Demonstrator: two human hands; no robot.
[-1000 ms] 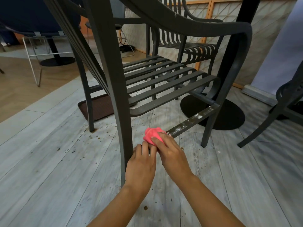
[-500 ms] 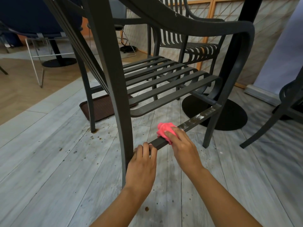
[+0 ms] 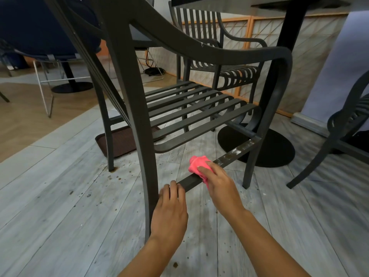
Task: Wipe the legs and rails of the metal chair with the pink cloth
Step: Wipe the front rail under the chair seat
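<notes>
Grey plank floor (image 3: pixel 60 206), rail (image 3: pixel 229 156) slanting up-right, right hand (image 3: pixel 217 182) gripping pink cloth (image 3: pixel 196 163), left hand (image 3: pixel 169 208) gripping rail

Grey plank floor (image 3: pixel 60 206), black pedestal table base (image 3: pixel 279 148), second slatted chair (image 3: pixel 219 68) behind.

Both bare forearms reach forward. The left hand (image 3: pixel 169 211) curls its fingers over the rail (image 3: pixel 229 156); the right hand (image 3: pixel 218 181), just right, grips the pink cloth (image 3: pixel 196 164).

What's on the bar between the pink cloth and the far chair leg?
In the head view, only bare rail with whitish grime lies between the pink cloth and front leg.
</notes>
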